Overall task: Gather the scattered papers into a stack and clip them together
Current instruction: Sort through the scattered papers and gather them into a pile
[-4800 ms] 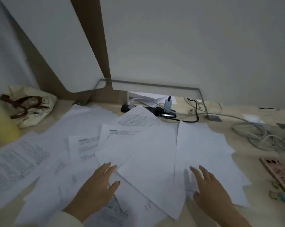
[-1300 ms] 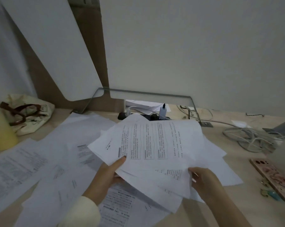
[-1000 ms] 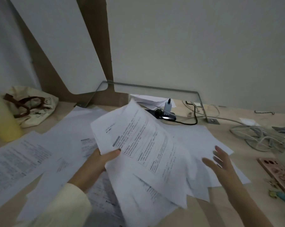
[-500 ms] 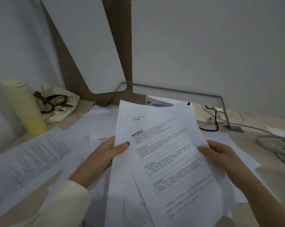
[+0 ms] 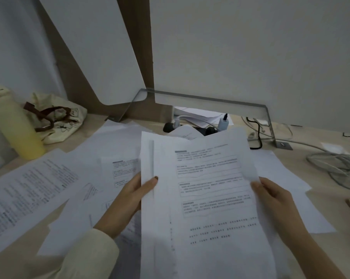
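Fingers of both hands pinch the half-squared bundle of white printed sheets (image 5: pixel 206 198): left hand (image 5: pixel 127 200) on its left edge, right hand (image 5: pixel 270 198) on its right. Long axis runs away from me. Loose printed pages (image 5: pixel 41 188) lie leftward on the desk, nearer my left hand. No clip visible, I think.

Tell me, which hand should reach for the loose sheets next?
Probably left: the left hand is beside the loose sheets spread leftward. The right hand could hold the gathered stack meanwhile.
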Available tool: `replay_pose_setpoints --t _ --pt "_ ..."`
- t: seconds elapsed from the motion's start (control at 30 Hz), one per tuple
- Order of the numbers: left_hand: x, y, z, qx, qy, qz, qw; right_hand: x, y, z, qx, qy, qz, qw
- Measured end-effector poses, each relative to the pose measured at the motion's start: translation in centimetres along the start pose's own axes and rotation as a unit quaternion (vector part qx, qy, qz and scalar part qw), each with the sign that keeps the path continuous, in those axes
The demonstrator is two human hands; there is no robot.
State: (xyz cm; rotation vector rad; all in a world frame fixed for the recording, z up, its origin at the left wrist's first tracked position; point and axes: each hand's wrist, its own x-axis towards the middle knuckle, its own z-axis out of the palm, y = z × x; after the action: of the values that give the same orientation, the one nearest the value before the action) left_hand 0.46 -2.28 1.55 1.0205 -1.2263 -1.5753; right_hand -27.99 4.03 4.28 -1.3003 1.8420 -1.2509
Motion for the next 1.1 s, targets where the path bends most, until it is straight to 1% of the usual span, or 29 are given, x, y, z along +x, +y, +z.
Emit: replay_pose_setpoints --t 0.07,0.13,0.2,0.27,0.3,0.4,0.47,0.57,0.67,0.77,0.83,0.9,0.97,1.03,1.1 --pt "-0.1 -0.6 0.5 0.016 -0.014 -0.004 1.000 -0.1 0.2 1.1 0.015 -0.004 0.010 1.000" --pt "0.1 -1.2 0.4 0.022 -0.002 -0.007 1.000 -0.1 0.7 1.7 0.028 -0.001 0.028 0.999" --pt "0.3 -1.4 0.0 0.005 0.015 -0.010 1.000 0.6 1.5 0.9 0.057 0.038 0.047 0.997" --pt "0.4 -1.5 -0.8 -0.021 0.020 -0.016 0.999 1.5 2.3 -1.0 0.151 0.083 0.093 0.981" --pt "0.5 -1.5 -1.2 -0.037 0.020 -0.017 0.999 1.9 2.9 -2.1 0.200 0.085 0.116 0.969" --pt "0.5 -1.5 -2.1 -0.078 0.015 -0.011 0.997 2.1 3.7 -3.6 0.305 0.038 0.169 0.937" --pt "0.7 -1.7 -2.3 -0.085 0.018 -0.008 0.996 2.1 3.9 -3.0 0.328 -0.005 0.193 0.925" --pt "0.7 -1.6 -1.9 -0.089 0.024 -0.006 0.996 1.7 3.3 -0.8 0.320 -0.057 0.203 0.924" --pt "0.5 -1.4 -1.4 -0.068 0.033 -0.004 0.997 1.2 2.0 2.2 0.256 -0.092 0.181 0.945" --pt "0.3 -1.2 -0.8 -0.063 0.062 0.001 0.996 0.3 1.4 4.7 0.158 -0.088 0.141 0.973" --pt "0.4 -1.3 -0.6 -0.095 0.074 -0.011 0.993 0.1 1.5 5.7 0.107 -0.069 0.130 0.983" --pt "0.5 -1.4 -0.4 -0.158 0.093 -0.042 0.982 0.0 1.8 6.2 0.106 -0.064 0.146 0.982" --pt "0.6 -1.7 -0.4 -0.197 0.127 -0.051 0.971 0.0 2.2 6.6 0.123 -0.068 0.169 0.976" --pt "0.6 -1.9 -0.4 -0.170 0.138 -0.051 0.974 -0.1 2.6 6.9 0.147 -0.058 0.184 0.970" --pt "0.4 -1.8 0.0 -0.104 0.092 -0.067 0.988 -0.1 2.7 6.9 0.169 -0.051 0.191 0.966"
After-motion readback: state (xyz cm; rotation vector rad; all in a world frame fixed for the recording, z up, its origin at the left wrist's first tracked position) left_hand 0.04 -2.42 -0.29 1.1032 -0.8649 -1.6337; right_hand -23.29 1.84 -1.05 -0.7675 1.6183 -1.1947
